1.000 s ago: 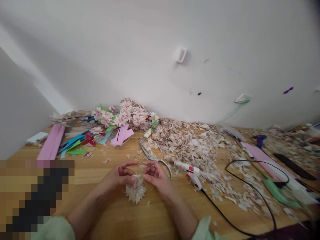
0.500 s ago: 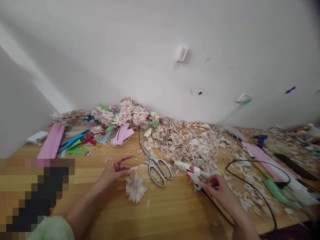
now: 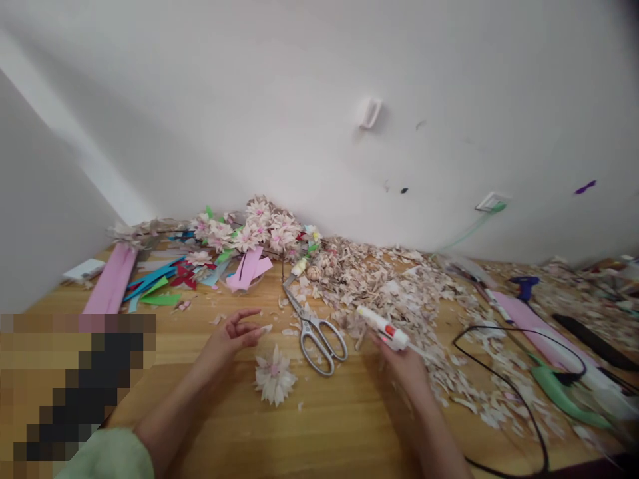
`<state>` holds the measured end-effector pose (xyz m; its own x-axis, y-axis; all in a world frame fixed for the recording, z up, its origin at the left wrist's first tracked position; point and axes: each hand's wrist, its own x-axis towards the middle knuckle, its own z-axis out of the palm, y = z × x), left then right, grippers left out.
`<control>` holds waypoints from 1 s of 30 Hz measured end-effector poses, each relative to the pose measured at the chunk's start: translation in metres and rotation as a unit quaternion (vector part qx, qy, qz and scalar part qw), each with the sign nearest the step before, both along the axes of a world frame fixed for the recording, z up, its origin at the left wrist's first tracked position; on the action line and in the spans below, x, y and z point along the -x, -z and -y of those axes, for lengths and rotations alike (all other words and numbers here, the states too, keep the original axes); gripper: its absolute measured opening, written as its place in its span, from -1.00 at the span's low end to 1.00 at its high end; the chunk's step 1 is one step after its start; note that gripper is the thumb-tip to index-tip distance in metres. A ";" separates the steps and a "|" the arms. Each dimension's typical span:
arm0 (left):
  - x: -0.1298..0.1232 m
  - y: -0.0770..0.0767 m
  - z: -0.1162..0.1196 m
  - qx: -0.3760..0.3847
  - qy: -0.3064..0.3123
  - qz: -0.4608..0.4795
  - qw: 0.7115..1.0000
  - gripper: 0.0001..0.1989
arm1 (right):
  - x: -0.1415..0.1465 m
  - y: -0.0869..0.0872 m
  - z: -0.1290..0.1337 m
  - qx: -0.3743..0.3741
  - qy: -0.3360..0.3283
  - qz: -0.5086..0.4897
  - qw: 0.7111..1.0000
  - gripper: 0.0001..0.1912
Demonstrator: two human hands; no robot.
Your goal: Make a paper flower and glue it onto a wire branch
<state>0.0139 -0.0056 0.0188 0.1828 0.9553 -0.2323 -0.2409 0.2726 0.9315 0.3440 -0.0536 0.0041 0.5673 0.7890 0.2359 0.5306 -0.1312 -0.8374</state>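
Between finger and thumb, my left hand (image 3: 234, 338) pinches a small pale petal (image 3: 266, 328). Just below it, a white flower (image 3: 275, 377) with a pinkish centre lies on the wooden table (image 3: 299, 439). My right hand (image 3: 405, 366) is wrapped round the handle of a white glue gun (image 3: 383, 328) with a red-orange patch, its nozzle pointing up and left. Silver scissors (image 3: 315, 339) rest on the table between my two hands, blades toward the wall.
A heap of dried petals (image 3: 394, 293) spreads along the wall. Finished flowers (image 3: 259, 226) are piled behind, beside pink paper (image 3: 112, 279) and blue strips (image 3: 157, 276). On the right are a black cable (image 3: 519, 399), a green tool (image 3: 564, 396) and a blue glue gun (image 3: 525, 286).
My right hand has closed round the glue gun's handle and tilted its body. My left hand keeps its pinch on the petal, almost in place. The view has shifted slightly.
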 end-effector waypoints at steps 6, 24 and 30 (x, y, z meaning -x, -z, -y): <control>0.000 0.004 -0.002 0.018 -0.033 -0.016 0.999 -0.50 | 0.040 -0.041 -0.013 -0.026 -0.005 -0.093 0.995 -0.57; -0.002 0.006 0.001 -0.116 -0.028 -0.081 0.990 -0.54 | 0.102 -0.001 -0.012 0.010 -0.332 -0.096 0.938 -0.82; -0.002 0.005 0.002 -0.131 -0.030 -0.101 0.986 -0.57 | 0.104 -0.006 -0.013 0.037 -0.331 -0.069 0.941 -0.77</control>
